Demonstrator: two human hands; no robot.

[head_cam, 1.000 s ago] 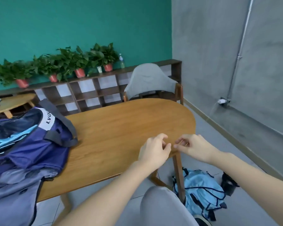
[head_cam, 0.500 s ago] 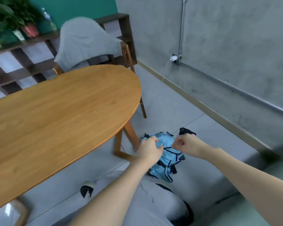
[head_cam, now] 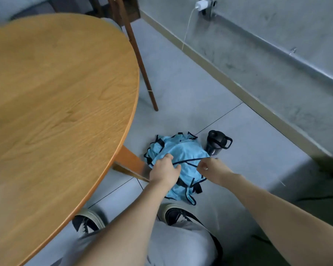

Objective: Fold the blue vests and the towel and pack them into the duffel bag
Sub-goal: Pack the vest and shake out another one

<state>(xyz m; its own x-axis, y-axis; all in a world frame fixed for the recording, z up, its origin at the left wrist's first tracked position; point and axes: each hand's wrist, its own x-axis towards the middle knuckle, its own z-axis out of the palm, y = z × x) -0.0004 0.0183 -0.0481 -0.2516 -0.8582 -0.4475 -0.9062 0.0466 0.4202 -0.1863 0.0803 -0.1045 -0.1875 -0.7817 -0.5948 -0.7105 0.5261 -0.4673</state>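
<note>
Currently the blue vests [head_cam: 183,156] lie heaped on the floor beside the table [head_cam: 56,104], a black bottle [head_cam: 216,144] just beside them. Left hand [head_cam: 164,172] grips the fabric, fingers curled. Right hand [head_cam: 210,167] is clenched over the pile; whether it pinches the dark trim is unclear.

grey tiled floor [head_cam: 181,89] under a rounded wooden table [head_cam: 56,93], grey concrete wall [head_cam: 277,31] with a plugged-in white charger [head_cam: 201,5].
</note>
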